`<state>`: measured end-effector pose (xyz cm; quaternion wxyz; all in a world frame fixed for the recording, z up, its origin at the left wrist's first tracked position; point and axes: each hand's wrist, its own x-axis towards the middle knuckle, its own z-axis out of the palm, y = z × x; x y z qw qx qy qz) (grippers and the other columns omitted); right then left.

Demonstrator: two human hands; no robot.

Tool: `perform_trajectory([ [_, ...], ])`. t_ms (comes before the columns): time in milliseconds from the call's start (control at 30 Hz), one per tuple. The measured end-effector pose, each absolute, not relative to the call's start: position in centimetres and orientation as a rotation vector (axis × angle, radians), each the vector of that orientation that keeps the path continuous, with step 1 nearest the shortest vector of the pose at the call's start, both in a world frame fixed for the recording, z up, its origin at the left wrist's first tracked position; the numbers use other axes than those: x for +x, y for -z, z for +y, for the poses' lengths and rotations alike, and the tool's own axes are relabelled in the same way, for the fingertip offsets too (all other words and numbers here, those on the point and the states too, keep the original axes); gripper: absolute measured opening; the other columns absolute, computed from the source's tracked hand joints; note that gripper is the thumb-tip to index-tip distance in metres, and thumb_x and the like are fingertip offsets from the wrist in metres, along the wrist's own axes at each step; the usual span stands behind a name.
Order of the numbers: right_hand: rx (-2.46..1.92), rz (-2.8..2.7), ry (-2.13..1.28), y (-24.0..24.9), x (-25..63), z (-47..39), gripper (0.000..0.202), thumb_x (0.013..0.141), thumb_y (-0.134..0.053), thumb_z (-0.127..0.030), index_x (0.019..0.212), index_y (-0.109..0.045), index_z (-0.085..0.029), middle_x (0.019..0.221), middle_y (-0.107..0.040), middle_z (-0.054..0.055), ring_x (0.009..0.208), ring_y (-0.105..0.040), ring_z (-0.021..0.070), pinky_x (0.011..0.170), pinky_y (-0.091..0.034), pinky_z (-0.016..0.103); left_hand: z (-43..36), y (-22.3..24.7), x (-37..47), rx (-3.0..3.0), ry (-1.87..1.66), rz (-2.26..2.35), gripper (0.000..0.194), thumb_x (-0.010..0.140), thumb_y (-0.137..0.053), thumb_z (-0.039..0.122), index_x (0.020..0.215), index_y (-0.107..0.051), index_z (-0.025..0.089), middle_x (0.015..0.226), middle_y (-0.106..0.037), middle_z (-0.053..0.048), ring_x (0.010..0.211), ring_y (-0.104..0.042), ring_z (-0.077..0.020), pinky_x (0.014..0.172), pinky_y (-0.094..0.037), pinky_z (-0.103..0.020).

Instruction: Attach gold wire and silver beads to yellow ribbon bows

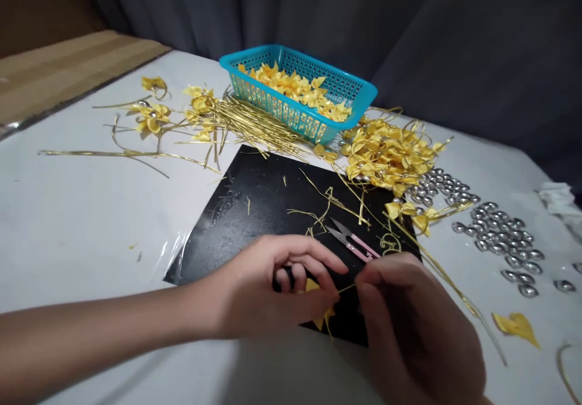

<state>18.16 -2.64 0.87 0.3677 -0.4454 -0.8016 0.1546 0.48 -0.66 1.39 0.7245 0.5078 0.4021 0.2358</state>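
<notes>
Over the front of a black board (218,223), my left hand (277,290) pinches a yellow ribbon flower (325,319), mostly hidden behind its fingers. A thin gold thread (347,288) runs from there to my right hand (409,320), whose thumb and forefinger are pressed together on it. Just beyond my right hand, pink-handled snips (352,241) lie on the board with their blades apart. Loose thread scraps (334,199) are scattered around them.
A blue basket (291,111) of yellow flowers stands at the back. Gold wires (254,123) lie before it, a flower pile (391,150) and silver beads (500,229) to the right. More flowers (152,117) lie at the left on the white table (91,211).
</notes>
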Motion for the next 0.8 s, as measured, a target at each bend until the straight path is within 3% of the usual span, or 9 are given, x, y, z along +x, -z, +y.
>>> perform_trajectory([
  [200, -1.200, -2.037, -0.444, -0.6, 17.9, -2.8, 0.015, 0.082, -0.045, -0.005, 0.082, -0.047, -0.020, 0.068, -0.047, -0.003, 0.059, -0.045, 0.0084, 0.060, -0.040, 0.024, -0.4, -1.2, 0.2, 1.331, -0.527, 0.940, 0.017, 0.075, -0.058, 0.015, 0.090, -0.066, 0.014, 0.071, -0.058, 0.001, 0.052, -0.040, -0.0039, 0.046, -0.034, -0.014],
  [367, -1.218, -2.093, -0.428, -0.6, 17.9, -2.8, 0.017, 0.082, -0.046, -0.004, 0.083, -0.046, -0.021, 0.067, -0.048, -0.003, 0.057, -0.046, 0.0095, 0.059, -0.040, 0.025, -0.5, -0.7, -0.2, 1.603, -0.640, 0.846, 0.009, 0.077, -0.060, 0.013, 0.080, -0.068, 0.013, 0.078, -0.058, -0.001, 0.055, -0.046, -0.0037, 0.049, -0.038, -0.012],
  [600, -1.232, -2.114, -0.429, -0.5, 18.1, -2.7, 0.016, 0.082, -0.046, -0.005, 0.082, -0.046, -0.021, 0.067, -0.048, -0.002, 0.058, -0.045, 0.0095, 0.056, -0.039, 0.024, -0.3, -0.9, -0.4, 1.439, -0.665, 0.788, 0.014, 0.075, -0.065, 0.018, 0.086, -0.072, 0.014, 0.072, -0.057, 0.000, 0.053, -0.045, -0.0046, 0.047, -0.039, -0.013],
  [800, -1.263, -2.031, -0.471, -0.5, 17.7, -3.3, 0.016, 0.081, -0.048, -0.005, 0.081, -0.048, -0.021, 0.068, -0.048, -0.002, 0.058, -0.046, 0.0099, 0.062, -0.041, 0.027, -0.2, -1.0, -0.5, 1.286, -0.693, 0.823, 0.018, 0.073, -0.067, 0.020, 0.090, -0.075, 0.020, 0.072, -0.057, 0.001, 0.051, -0.041, -0.0048, 0.044, -0.032, -0.016],
])
